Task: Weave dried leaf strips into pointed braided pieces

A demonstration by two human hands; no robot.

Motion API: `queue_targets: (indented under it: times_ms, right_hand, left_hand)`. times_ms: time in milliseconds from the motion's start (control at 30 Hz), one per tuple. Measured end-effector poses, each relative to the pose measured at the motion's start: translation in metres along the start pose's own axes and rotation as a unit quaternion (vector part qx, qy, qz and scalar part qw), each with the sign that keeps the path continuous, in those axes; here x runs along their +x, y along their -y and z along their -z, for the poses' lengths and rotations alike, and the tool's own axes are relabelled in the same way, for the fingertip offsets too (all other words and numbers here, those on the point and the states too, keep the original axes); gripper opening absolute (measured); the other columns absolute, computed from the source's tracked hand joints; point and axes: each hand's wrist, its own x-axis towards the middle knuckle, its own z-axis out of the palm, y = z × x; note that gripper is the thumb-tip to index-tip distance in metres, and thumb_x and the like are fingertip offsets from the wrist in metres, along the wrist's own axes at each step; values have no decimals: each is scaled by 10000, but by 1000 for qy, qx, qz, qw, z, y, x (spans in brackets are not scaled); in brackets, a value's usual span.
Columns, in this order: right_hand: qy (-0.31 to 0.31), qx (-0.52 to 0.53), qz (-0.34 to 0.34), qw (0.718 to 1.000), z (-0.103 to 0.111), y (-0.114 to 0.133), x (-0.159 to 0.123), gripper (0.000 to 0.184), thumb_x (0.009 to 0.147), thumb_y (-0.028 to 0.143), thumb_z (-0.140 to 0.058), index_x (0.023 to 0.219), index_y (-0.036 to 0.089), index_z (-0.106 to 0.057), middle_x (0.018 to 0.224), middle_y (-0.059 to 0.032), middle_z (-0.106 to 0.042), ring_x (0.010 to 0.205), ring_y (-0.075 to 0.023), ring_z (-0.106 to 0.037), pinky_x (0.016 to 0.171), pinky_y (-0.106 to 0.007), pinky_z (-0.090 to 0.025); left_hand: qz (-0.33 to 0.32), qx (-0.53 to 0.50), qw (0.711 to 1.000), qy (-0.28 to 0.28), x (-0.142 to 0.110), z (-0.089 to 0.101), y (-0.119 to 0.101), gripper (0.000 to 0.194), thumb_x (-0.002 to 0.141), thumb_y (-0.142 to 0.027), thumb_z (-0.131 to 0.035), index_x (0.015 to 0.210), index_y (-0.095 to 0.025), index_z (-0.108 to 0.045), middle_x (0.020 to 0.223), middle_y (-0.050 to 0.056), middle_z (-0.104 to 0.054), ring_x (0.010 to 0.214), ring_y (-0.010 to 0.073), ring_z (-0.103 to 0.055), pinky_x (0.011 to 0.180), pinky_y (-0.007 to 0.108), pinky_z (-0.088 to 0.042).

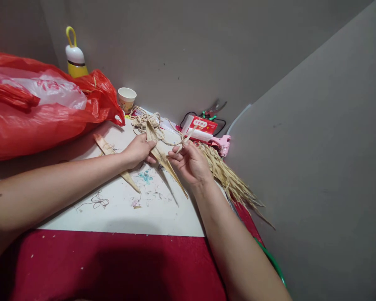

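My left hand [141, 149] is closed on a long, dry, pale husk leaf [161, 159], its thumb lying on top. The leaf slants down to the right above the white board [113, 217]. To the right, my right hand [191, 161] pinches the end of a braided straw cord [172, 143], where a thin loose strip sticks up past the fingers. The cord runs back to a coiled heap [144, 122] behind my left hand. Another dry leaf [130, 180] lies on the board under my left forearm.
A red plastic bag [34, 121] fills the left side, a yellow bottle [77, 69] behind it. A paper cup [127, 98], a red-and-white box [200, 126] and a pink tool [224, 145] stand along the wall. Dry straw strips [235, 175] lie at right. Thread scraps [98, 200] dot the board.
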Motion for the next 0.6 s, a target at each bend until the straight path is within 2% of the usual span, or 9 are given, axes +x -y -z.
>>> queue_targets:
  times_ms: [200, 300, 400, 467, 600]
  right_hand:
    - [12, -31, 36, 999, 1, 10, -2, 427, 689, 462, -740, 807, 248, -389, 613, 95, -590, 456, -70, -563, 452, -177, -469]
    - [21, -72, 39, 996, -1, 24, -7, 405, 697, 488, -712, 818, 253, -405, 602, 95, -561, 424, -72, -516, 400, -184, -416]
    - [17, -126, 49, 991, -5, 49, -20, 351, 721, 498, -671, 841, 258, -445, 596, 88, -528, 380, -67, -444, 360, -193, -338]
    - [-4, -156, 79, 985, -6, 71, -34, 295, 742, 486, -627, 846, 259, -470, 580, 84, -493, 341, -51, -372, 334, -187, -255]
    - [-64, -170, 178, 967, 6, 119, -69, 238, 688, 437, -607, 811, 270, -489, 502, 114, -359, 251, -7, -83, 290, -201, 0]
  left_hand:
    - [35, -24, 999, -6, 1, 1, -2, 91, 901, -209, -560, 957, -140, -542, 618, 22, -666, 510, 138, -650, 454, 189, -503]
    - [35, -35, 999, -8, 3, 4, -2, 81, 908, -175, -524, 975, -136, -547, 633, 35, -678, 522, 147, -659, 464, 205, -521]
    - [37, -40, 998, -11, 5, 5, -3, 101, 918, -141, -480, 989, -128, -551, 642, 44, -681, 542, 154, -673, 461, 203, -518]
    - [38, -41, 998, -15, 6, 6, -3, 95, 912, -134, -489, 975, -124, -559, 658, 52, -685, 549, 156, -677, 456, 199, -511]
    - [38, -39, 998, -29, 8, 8, -4, 49, 889, -148, -545, 925, -132, -574, 673, 53, -685, 528, 142, -661, 467, 202, -511]
